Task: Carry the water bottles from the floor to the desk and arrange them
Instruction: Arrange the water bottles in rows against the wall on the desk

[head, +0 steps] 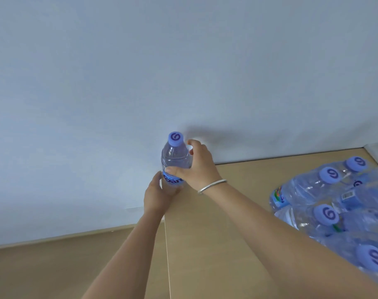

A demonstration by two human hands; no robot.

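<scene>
A pale blue-white wall [119, 83] rises behind a light tan wooden desk [237, 201], whose top shows a thin seam running from near to far. At the desk's far edge, close to the wall, a clear plastic water bottle with a lilac cap [175, 154] stands upright. The right hand [194, 167] grasps its shoulder, thumb across the front, a silver bangle [211, 186] on the wrist. The left hand [157, 195] wraps round the labelled lower body. To the right, a shrink-wrapped pack of matching lilac-capped bottles [334, 212] rests on the desk.
</scene>
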